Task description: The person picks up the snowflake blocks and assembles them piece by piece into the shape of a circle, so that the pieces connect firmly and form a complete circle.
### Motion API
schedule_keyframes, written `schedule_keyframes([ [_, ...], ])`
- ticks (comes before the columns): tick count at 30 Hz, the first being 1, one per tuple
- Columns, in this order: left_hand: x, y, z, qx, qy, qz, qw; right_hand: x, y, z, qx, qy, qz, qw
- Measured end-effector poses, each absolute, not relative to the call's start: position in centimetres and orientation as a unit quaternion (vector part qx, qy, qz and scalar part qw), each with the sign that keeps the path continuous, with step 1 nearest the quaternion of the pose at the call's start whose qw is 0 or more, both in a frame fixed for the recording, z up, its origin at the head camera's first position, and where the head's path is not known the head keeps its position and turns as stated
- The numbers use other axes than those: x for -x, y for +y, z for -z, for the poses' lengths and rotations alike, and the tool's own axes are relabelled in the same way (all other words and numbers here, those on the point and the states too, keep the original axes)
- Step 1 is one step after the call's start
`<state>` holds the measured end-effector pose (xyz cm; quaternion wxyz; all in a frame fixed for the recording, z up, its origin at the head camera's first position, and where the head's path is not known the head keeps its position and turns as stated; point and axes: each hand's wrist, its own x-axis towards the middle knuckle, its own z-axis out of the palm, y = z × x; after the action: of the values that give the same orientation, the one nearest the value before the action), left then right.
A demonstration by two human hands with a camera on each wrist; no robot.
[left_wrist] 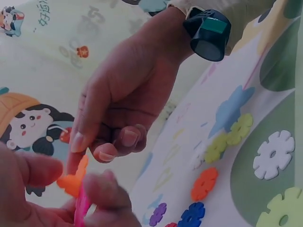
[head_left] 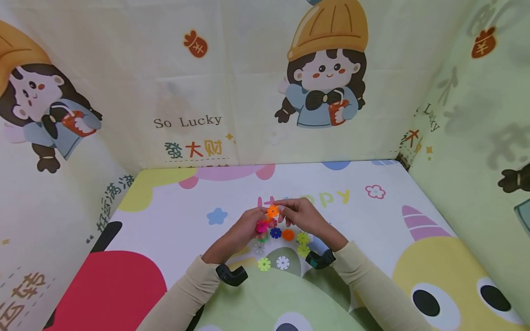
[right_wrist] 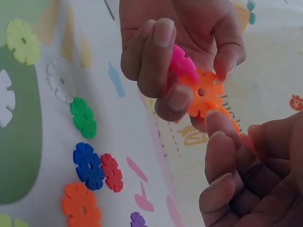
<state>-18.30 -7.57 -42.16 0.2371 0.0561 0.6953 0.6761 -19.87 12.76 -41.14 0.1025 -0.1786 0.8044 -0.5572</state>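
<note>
My left hand (head_left: 248,225) grips a pink notched plastic disc (right_wrist: 183,62) between its fingers. An orange notched disc (right_wrist: 203,94) is slotted against the pink one and faces the right wrist camera. From the other side, my right hand (head_left: 305,215) pinches orange plastic at the lower edge of that disc, thumb against fingertips. Part of this orange plastic is hidden behind the right fingers. Both hands are raised close together over the tabletop. Below them lie a blue disc (head_left: 275,233) and a loose orange disc (head_left: 288,235).
Loose discs form a rough ring on the patterned tabletop (head_left: 178,230): yellow-green (head_left: 263,264), white (head_left: 283,263), green (right_wrist: 83,117), red (right_wrist: 111,172) and purple (right_wrist: 138,220) among them. Printed cloth walls (head_left: 248,92) stand behind and at both sides.
</note>
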Motion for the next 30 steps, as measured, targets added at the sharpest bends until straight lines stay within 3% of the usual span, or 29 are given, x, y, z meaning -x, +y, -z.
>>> schedule_keyframes([
  [11,18.4,-8.0,42.0,-0.006,0.703,-0.677,0.217,19.8,14.1,42.6,0.199,0.854,0.477,0.068],
  [23,18.1,-8.2,42.6,-0.013,0.706,-0.681,0.195,19.4,15.0,44.4,0.23,0.894,0.367,0.118],
  [30,18.2,-8.5,42.8,-0.009,0.694,-0.697,0.18,19.1,15.3,45.1,0.257,0.891,0.354,0.118],
])
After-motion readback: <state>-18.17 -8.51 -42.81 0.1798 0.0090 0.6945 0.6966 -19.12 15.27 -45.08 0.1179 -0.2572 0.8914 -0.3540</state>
